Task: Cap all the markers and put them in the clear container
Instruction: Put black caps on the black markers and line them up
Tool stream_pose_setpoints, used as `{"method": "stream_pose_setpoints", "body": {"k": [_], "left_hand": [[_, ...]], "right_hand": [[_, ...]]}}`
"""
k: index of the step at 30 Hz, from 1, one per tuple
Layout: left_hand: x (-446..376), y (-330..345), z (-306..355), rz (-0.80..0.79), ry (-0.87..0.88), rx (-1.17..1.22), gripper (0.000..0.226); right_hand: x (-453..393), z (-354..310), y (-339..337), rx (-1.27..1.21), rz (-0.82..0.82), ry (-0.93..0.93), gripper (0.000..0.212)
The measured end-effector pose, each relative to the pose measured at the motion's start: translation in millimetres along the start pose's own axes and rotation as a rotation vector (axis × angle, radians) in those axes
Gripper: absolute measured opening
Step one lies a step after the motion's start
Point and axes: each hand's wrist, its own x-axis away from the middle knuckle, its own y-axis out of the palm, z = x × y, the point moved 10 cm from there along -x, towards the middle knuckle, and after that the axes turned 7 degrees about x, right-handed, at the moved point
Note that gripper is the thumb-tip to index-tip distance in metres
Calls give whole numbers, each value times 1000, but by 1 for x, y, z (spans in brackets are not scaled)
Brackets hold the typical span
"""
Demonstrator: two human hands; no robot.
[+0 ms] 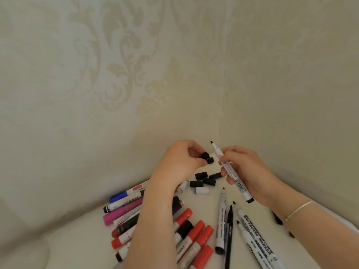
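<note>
My right hand (pixel 245 171) grips an uncapped white marker (pixel 230 168) with its black tip pointing up and away. My left hand (pixel 181 162) pinches a black cap (pixel 204 155) just left of that tip. Several loose black caps (pixel 203 179) and a white-and-blue cap (pixel 202 190) lie on the white table below the hands. Uncapped whiteboard markers (pixel 252 233) lie at the lower right. Capped red, black, pink and blue markers (pixel 124 212) lie in a heap under and left of my left forearm. No clear container is in view.
The white table (pixel 83 230) sits in a corner between two patterned cream walls (pixel 116 74). A dark marker (pixel 276 218) lies partly hidden under my right wrist, which wears a thin bracelet (pixel 299 209).
</note>
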Motion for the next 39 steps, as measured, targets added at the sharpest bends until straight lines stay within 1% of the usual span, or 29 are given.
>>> {"method": "stream_pose_setpoints", "body": {"k": [3,5,9,13,15,18,22,28,33,35,39], "left_hand": [[-2,2,0,59,-4,96,13],[-4,5,3,70,7,149,13],[-7,1,5,76,27,181,14],[-5,-12,2,145,19,263,16],[-3,-16,-2,170,8,380,21],[-1,-15,-8,173,-48,639,20],[-1,-10,-12,145,-92,772,20],[-1,-8,-8,151,-88,785,19],[-1,-11,-11,198,-98,791,18],[-1,-10,-9,179,-96,762,16],[-1,-6,-5,155,-85,620,12]], "right_hand": [[-1,-1,-4,-16,12,1,13],[-1,-2,-5,-11,7,-6,15],[0,-8,-5,37,-13,-33,14],[-1,-12,-4,39,-14,-48,11],[-1,-13,-3,38,-17,-55,11],[-2,-15,-2,62,-27,-72,12],[-1,-17,1,121,-41,-91,13],[1,-21,-1,134,-41,-108,11],[2,-22,0,141,-40,-107,12],[2,-22,2,161,-46,-102,12],[2,-25,4,219,-29,-109,15]]}}
